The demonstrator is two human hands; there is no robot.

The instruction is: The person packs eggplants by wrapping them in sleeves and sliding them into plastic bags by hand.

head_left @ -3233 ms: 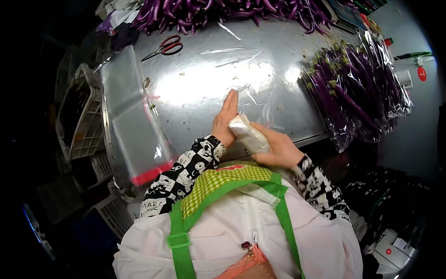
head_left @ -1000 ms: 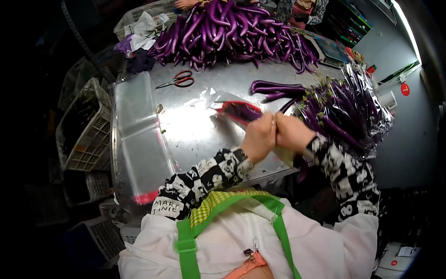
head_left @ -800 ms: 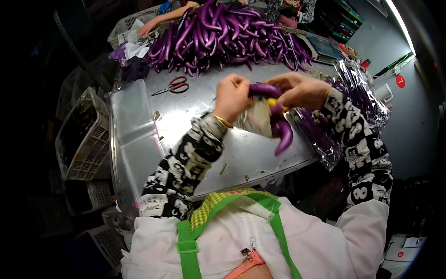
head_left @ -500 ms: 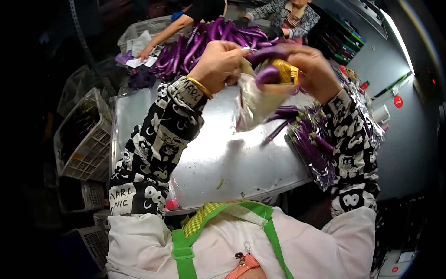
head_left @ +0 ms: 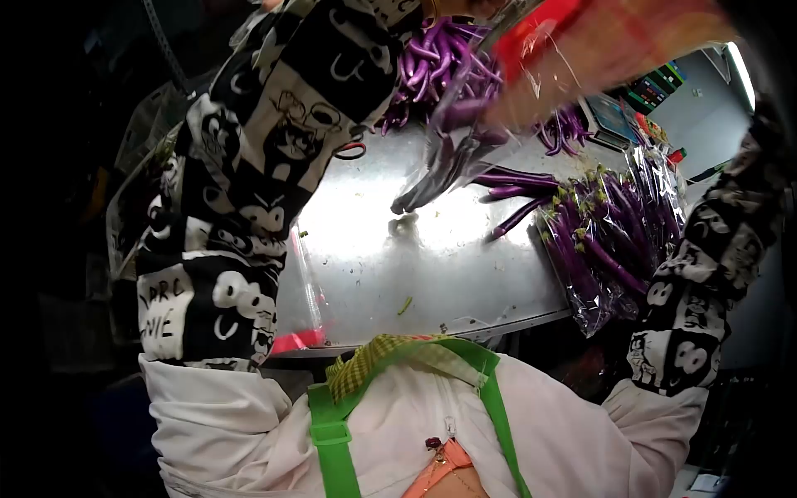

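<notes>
A clear plastic bag with long purple eggplants inside hangs tilted above the metal table, lower end toward the left. Its upper part has a red band and runs into a large, blurred tan-orange shape close to the camera. Whether that shape is printed bag or my right hand, I cannot tell. My left arm reaches up past the top edge, and only a sliver of my left hand shows by the bag's top. The fingers of both hands are cut off or smeared.
Bagged eggplants lie on the metal table at the right, beside several loose ones. A big eggplant pile is at the back. Red-handled scissors and flat clear bags with a red strip lie at the left.
Both arms have risen and come closer to the camera, lifting the bag. The eggplant that stuck out at the bag's mouth has gone from there; eggplants now show inside the bag.
</notes>
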